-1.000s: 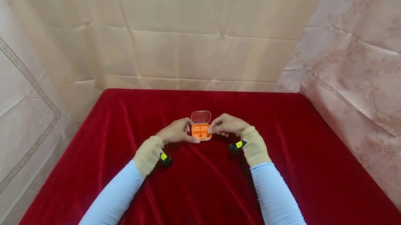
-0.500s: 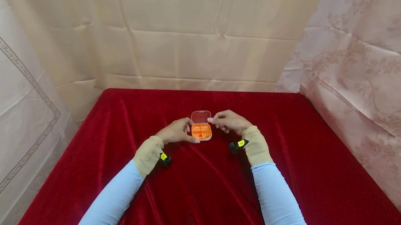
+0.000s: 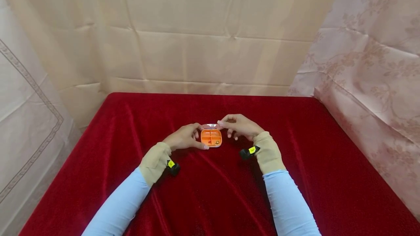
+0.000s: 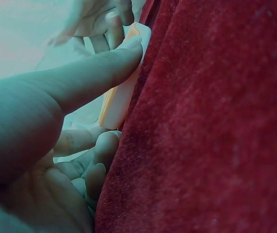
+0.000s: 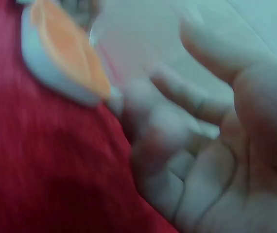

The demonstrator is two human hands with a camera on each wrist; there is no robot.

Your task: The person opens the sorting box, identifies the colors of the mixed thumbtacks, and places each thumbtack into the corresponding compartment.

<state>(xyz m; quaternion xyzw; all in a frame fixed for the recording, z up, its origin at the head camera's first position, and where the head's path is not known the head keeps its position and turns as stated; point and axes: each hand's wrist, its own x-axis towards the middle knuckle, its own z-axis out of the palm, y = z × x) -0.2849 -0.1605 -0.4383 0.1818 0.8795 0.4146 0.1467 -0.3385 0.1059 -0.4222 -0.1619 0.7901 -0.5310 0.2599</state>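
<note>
A small pill box (image 3: 205, 140) with orange compartments and a white outer shell sits on the red cloth. Its clear lid (image 3: 210, 126) is raised at the back and tilted forward. Small items, one red and one yellow-and-dark, lie in the front compartments, too small to identify. My left hand (image 3: 183, 138) grips the box from the left, thumb (image 4: 129, 46) on the front wall and fingers around the back left. With thumb and index finger, my right hand (image 3: 242, 126) pinches the lid's right edge. In the right wrist view, blur partly hides that contact beside the orange tray (image 5: 65, 46).
Red velvet cloth (image 3: 210, 192) with soft folds covers the table. A beige curtain (image 3: 210, 46) hangs behind it, with a floral curtain (image 3: 370, 64) at right and a white one (image 3: 26, 119) at left.
My right hand has moved from the front right compartment up to the lid's edge. From upright, the lid has tilted forward. The left hand and box have stayed in place.
</note>
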